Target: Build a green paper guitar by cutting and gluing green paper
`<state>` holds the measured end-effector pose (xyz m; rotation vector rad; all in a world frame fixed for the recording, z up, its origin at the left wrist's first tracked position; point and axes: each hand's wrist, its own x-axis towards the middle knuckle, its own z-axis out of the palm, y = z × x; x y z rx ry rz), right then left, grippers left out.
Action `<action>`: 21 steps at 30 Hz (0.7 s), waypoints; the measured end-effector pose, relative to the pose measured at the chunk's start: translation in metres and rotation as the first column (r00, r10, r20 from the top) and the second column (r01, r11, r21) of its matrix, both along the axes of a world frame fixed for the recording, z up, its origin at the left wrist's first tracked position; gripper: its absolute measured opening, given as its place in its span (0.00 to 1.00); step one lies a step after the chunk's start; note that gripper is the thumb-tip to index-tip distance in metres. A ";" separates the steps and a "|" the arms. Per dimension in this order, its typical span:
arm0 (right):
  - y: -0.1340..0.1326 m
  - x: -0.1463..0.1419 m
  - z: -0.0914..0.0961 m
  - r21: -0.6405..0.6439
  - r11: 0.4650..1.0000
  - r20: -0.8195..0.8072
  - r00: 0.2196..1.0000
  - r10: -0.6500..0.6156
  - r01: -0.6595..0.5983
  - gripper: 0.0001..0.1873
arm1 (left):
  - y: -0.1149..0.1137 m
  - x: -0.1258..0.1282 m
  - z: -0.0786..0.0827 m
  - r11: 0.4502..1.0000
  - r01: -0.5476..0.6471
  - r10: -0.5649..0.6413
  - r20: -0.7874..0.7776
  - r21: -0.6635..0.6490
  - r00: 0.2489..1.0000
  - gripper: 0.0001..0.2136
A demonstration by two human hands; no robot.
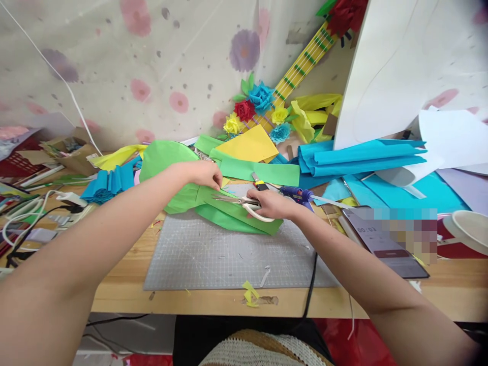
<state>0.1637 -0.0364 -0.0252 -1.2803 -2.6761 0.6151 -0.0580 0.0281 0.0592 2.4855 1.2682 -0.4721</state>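
My right hand (271,204) grips a pair of scissors (256,213) with white handles. Their metal blades point left and lie over a folded strip of green paper (236,217). My left hand (205,174) is closed in a pinch at the upper edge of this green paper, just above the blade tips. Whether the blades touch the paper I cannot tell. Under the paper lies a grey cutting mat (213,259) with a grid. A large rounded green sheet (163,157) spreads behind my left forearm. Close behind my right hand is a yellow and black utility knife (260,184).
A blue glue gun (295,193) lies right of my right hand. Further right are a phone (389,244) and a red and white cup (467,231). Blue crepe paper (362,158) and a paper-flower guitar (301,66) stand behind. Cables (26,218) tangle at left.
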 end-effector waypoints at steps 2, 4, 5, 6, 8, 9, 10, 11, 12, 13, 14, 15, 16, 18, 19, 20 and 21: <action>0.002 0.000 0.000 0.013 1.000 0.008 1.000 -0.003 0.003 0.18 | 0.000 0.003 0.003 1.000 -0.006 0.007 -0.026 0.029 1.000 0.06; 0.004 0.001 0.000 0.002 1.000 0.003 1.000 -0.008 0.008 0.20 | 0.000 0.005 0.004 0.998 0.000 0.002 -0.043 0.059 0.999 0.06; 0.004 0.001 0.000 -0.014 1.000 -0.003 1.000 -0.014 0.014 0.22 | 0.000 0.005 0.004 0.998 0.006 -0.002 -0.058 0.066 0.998 0.07; 0.005 0.002 0.000 -0.034 0.999 -0.009 1.000 -0.018 0.018 0.23 | 0.001 0.005 0.004 0.998 0.010 -0.005 -0.074 0.070 0.997 0.08; 0.004 0.004 0.001 -0.067 0.998 -0.018 1.000 -0.012 0.011 0.26 | 0.003 0.004 0.004 0.997 0.012 -0.004 -0.106 0.070 0.994 0.09; 0.004 0.006 0.001 -0.075 0.997 -0.020 1.000 -0.008 0.007 0.26 | 0.004 0.004 0.004 0.998 0.011 -0.003 -0.121 0.067 0.993 0.09; 0.003 0.008 0.001 -0.078 0.997 -0.019 1.000 -0.007 0.006 0.27 | 0.005 0.003 0.004 0.998 0.010 -0.002 -0.132 0.064 0.991 0.10; 0.002 0.010 0.001 -0.080 0.997 -0.015 1.000 -0.011 0.010 0.27 | 0.005 0.003 0.005 0.998 0.012 -0.003 -0.139 0.061 0.990 0.10; 0.001 0.012 0.001 -0.081 0.997 -0.007 1.000 -0.020 0.020 0.28 | 0.005 0.002 0.006 0.998 0.015 -0.006 -0.143 0.059 0.990 0.10; 0.000 0.013 0.001 -0.084 0.996 0.006 0.999 -0.034 0.035 0.29 | 0.005 0.002 0.007 0.998 0.019 -0.010 -0.143 0.058 0.990 0.10; -0.001 0.015 0.001 -0.089 0.995 0.022 0.999 -0.045 0.047 0.30 | 0.004 0.002 0.008 0.998 0.022 -0.014 -0.137 0.059 0.990 0.10; -0.001 0.016 0.001 -0.095 0.994 0.041 0.998 -0.049 0.053 0.31 | 0.004 0.002 0.009 0.998 0.024 -0.017 -0.128 0.055 0.992 0.10; -0.001 0.016 0.001 -0.101 0.993 0.060 0.997 -0.046 0.052 0.32 | 0.003 0.002 0.010 0.999 0.022 -0.017 -0.118 0.044 0.993 0.09; 0.000 0.014 0.003 -0.120 0.992 0.089 0.996 -0.031 0.042 0.33 | 0.002 0.001 0.012 1.000 0.016 -0.016 -0.099 -0.001 0.995 0.09; 0.001 0.012 0.004 -0.131 0.991 0.102 0.995 -0.019 0.032 0.33 | 0.002 0.000 0.012 1.000 0.013 -0.015 -0.098 -0.026 0.995 0.11; 0.001 0.009 0.006 -0.140 0.990 0.115 0.993 -0.006 0.022 0.33 | 0.001 -0.001 0.012 0.999 0.011 -0.015 -0.105 -0.040 0.994 0.14; 0.001 0.006 0.008 -0.148 0.989 0.131 0.991 0.006 0.013 0.34 | 0.001 -0.003 0.012 0.999 0.016 -0.020 -0.120 -0.037 0.993 0.18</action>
